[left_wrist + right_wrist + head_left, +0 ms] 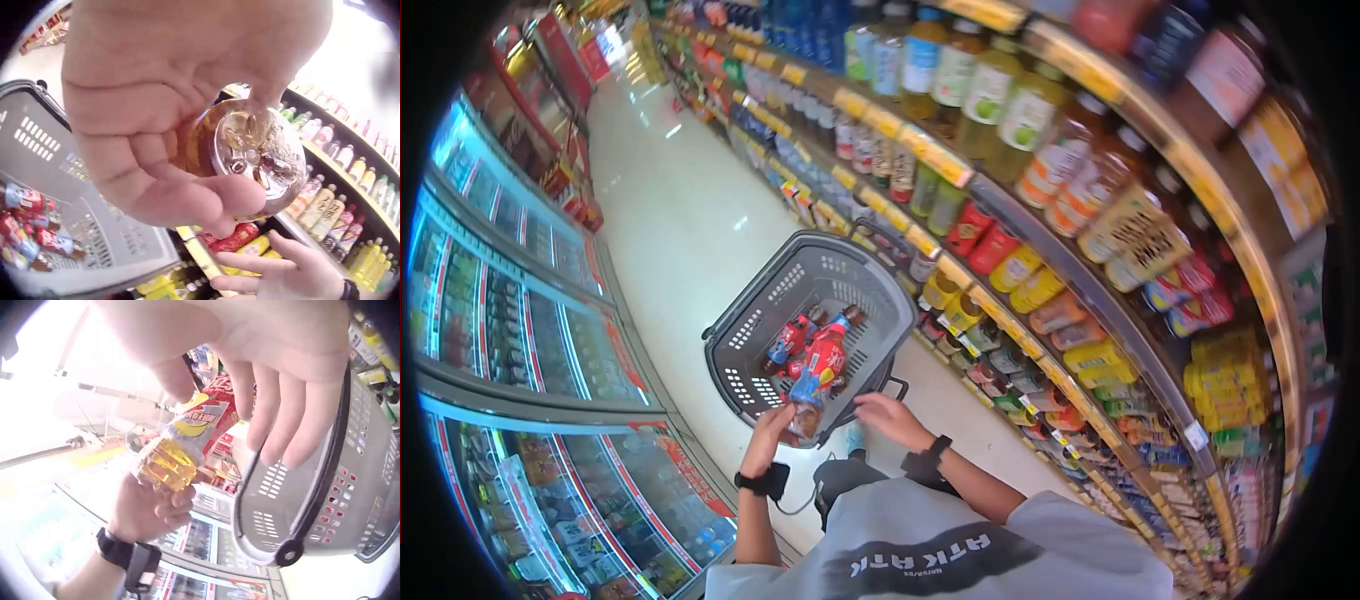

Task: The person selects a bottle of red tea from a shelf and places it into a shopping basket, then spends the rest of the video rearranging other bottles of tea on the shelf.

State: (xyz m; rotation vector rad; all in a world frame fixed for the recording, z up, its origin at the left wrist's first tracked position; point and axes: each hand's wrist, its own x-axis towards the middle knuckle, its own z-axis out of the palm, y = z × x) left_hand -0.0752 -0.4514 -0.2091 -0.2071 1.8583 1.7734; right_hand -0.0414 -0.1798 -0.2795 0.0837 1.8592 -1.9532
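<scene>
A: Where is the bottle [199, 428]?

B: At the near rim of the basket [870, 280], its base toward the person and its neck end pointing in over the basket. How high it sits above the rim I cannot tell.

A: What has hold of it?

B: The left hand [768, 432], at the basket's near end. Its fingers are curled round the bottle close to the base, grasping it.

A: And the bottle's look?

B: Clear plastic, amber drink showing at the base end, and a wrap of red, yellow and pale blue.

A: The right hand [895, 418]?

B: Released. Its fingers are straight and spread, apart from the bottle, just right of the basket's near end.

A: What lies in the basket?

B: Several drinks [57, 240] on their sides, with red and blue labels. They overlap, so I cannot count them surely.

A: And around it?

B: Shelves [940, 155] of drinks run along the basket's right; glass-fronted coolers [550, 402] line its left. Beyond its far end stretches a pale, shiny floor [655, 200].

A: The person?

B: At the basket's near end, in a grey shirt [1060, 550] with a dark print, a black band [772, 482] on each wrist.
</scene>
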